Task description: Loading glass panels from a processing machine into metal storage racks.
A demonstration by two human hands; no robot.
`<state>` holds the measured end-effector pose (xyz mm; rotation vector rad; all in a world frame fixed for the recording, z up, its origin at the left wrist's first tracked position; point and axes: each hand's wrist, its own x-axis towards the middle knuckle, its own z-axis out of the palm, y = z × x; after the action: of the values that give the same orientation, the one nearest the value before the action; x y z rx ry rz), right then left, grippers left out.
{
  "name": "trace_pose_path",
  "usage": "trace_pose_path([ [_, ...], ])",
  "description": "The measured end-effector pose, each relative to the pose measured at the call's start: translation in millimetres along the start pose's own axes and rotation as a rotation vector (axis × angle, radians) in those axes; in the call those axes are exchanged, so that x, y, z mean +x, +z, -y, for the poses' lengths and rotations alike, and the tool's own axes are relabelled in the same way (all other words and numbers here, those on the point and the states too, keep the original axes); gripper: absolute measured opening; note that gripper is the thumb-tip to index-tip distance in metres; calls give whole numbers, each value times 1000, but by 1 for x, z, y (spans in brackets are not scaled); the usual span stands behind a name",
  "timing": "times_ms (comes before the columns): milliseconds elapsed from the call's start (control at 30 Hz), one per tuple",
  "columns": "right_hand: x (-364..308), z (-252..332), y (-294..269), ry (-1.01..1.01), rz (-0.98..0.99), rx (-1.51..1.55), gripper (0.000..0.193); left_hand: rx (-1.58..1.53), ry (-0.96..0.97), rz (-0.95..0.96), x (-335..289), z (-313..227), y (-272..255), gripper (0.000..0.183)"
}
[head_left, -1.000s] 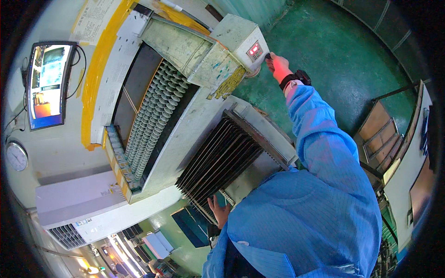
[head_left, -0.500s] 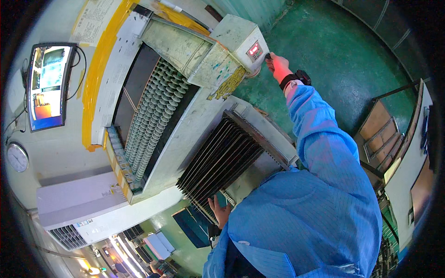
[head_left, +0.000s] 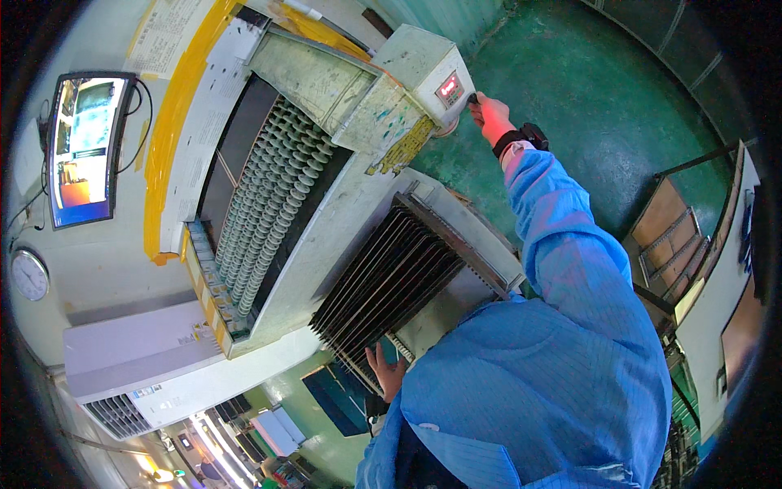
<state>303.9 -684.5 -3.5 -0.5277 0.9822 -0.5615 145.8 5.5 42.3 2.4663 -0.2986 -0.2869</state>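
My right hand (head_left: 494, 119) reaches far forward, its fingers closed on a small black knob (head_left: 472, 99) at the side of a pale control box (head_left: 407, 65). A red-lit display (head_left: 449, 89) shows on the face of that box. My left hand (head_left: 388, 372) is by the lower left end of a slotted rack, its fingers apart; whether it touches the rack I cannot tell. Several thin dark panels (head_left: 387, 273) stand in the rack, side by side. To their left a machine (head_left: 305, 269) has a bed of grey disc rollers (head_left: 273, 204).
A monitor (head_left: 85, 151) and a round clock (head_left: 31, 275) hang on the left wall, above a white air-conditioner-like unit (head_left: 138, 346). Brown boards (head_left: 664, 216) and a framed rack stand at the right on the green floor (head_left: 562, 90).
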Motion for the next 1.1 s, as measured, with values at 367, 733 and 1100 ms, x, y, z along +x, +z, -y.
trace_pose_path([
  [367,-2,1,0,-11,13,35,20,61,18,9,3,-15,-3,81],
  [733,-1,0,2,-14,-45,-36,24,44,23,-10,1,-12,-1,80],
  [1100,4,-1,2,0,-25,-36,23,69,8,0,1,-18,-2,80],
])
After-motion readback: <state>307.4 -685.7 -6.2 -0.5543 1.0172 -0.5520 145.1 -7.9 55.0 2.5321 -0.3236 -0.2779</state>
